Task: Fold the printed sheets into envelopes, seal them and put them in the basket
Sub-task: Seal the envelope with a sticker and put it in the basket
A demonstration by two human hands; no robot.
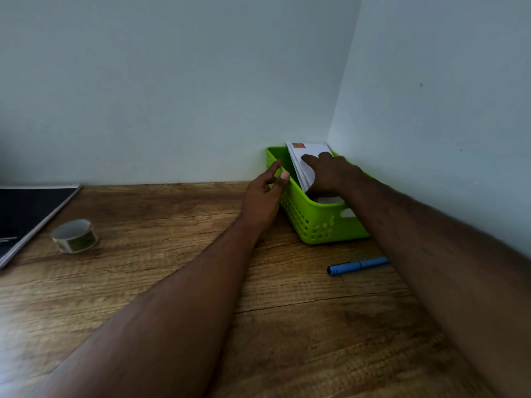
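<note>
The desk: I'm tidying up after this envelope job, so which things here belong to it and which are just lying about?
In use: green basket, envelopes under the right hand, left hand at the basket's rim, tape roll, probably for sealing.
Lying about: blue pen, dark notebook.

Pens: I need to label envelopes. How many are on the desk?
1. A blue pen lies near the green basket, beside the right forearm, which hides one end.

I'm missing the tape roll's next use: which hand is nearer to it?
Left. The left hand hovers by the green basket's outer side, right of the tape roll; the right hand is farther, on the envelopes inside the basket.
</note>
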